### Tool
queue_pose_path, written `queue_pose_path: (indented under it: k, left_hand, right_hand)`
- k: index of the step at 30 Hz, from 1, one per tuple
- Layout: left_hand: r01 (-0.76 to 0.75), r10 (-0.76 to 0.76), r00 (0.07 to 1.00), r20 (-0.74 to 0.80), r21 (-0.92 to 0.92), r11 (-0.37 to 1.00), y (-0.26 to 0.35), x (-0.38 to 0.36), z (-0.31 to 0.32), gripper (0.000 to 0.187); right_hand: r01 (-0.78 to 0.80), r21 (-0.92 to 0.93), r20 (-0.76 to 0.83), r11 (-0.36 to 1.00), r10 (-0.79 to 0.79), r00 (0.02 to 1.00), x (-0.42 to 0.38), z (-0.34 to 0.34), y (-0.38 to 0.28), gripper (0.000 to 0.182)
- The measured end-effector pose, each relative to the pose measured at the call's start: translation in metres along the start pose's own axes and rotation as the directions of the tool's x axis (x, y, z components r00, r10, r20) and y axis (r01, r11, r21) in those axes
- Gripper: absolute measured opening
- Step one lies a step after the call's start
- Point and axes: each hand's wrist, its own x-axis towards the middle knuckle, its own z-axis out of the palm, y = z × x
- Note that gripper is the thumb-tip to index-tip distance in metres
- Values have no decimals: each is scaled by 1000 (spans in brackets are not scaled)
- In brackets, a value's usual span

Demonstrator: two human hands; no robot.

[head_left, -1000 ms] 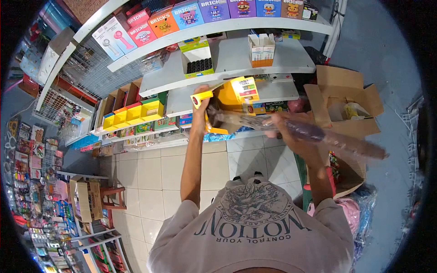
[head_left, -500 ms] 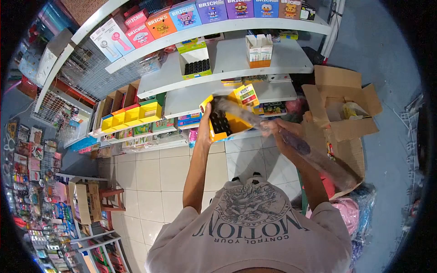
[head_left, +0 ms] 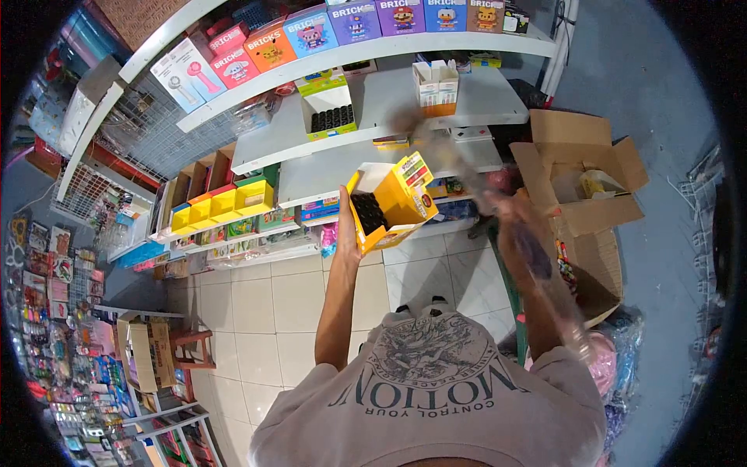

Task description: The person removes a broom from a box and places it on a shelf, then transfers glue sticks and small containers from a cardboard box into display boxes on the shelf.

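Observation:
A yellow open-topped display box (head_left: 393, 214) is gripped at its left side by my left hand (head_left: 347, 233). Rows of small black-capped items (head_left: 368, 212) fill its left part, while bare yellow inside shows on the right. My right hand (head_left: 513, 222), smeared by motion, is closed round a long duster-like stick (head_left: 467, 167). The stick's dark, soft-looking end (head_left: 406, 121) is up in front of the shelf, and its other end reaches back beside my right arm. Motion blur hides its exact kind.
Ahead, a white shelf (head_left: 257, 149) bears a green-and-white box of black-capped items (head_left: 331, 113) and a white-orange box (head_left: 436, 89). Brick toy boxes (head_left: 354, 22) line the shelf above. Yellow bins (head_left: 226, 205) stand left; opened cardboard boxes (head_left: 580, 159) stand right.
My right hand has swung the stick up and to the right, away from the yellow box. The dark end has left the box's contents. My left hand keeps the box, now turned slightly.

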Motion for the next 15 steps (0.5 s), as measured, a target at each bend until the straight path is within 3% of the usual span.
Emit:
queue_pose_path:
  k: [3, 6, 7, 11, 14, 15]
  left_hand:
    - [-68, 68, 998, 12, -32, 997, 2, -9, 8, 62]
    - [-151, 155, 987, -45, 89, 985, 2, -5, 3, 63]
    - [-178, 181, 983, -32, 79, 981, 1, 1, -8, 68]
    - [-323, 337, 941, 23, 356, 877, -11, 12, -27, 66]
    - [-271, 281, 960, -12, 229, 935, 1, -3, -12, 66]
    - [-252, 261, 965, -25, 184, 950, 3, -7, -10, 66]
  right_hand:
    - [-313, 137, 31, 940, 312, 950, -1, -17, -18, 33]
    - [-262, 275, 356, 925, 155, 921, -11, -12, -15, 30]
    - [-589, 194, 495, 785, 440, 749, -5, -9, -33, 28]
    - [-285, 147, 309, 947, 230, 923, -20, 22, -13, 22]
    - [-12, 57, 26, 998, 10, 1000, -22, 22, -10, 23]
    - [-19, 36, 41, 999, 17, 999, -22, 18, -12, 23]
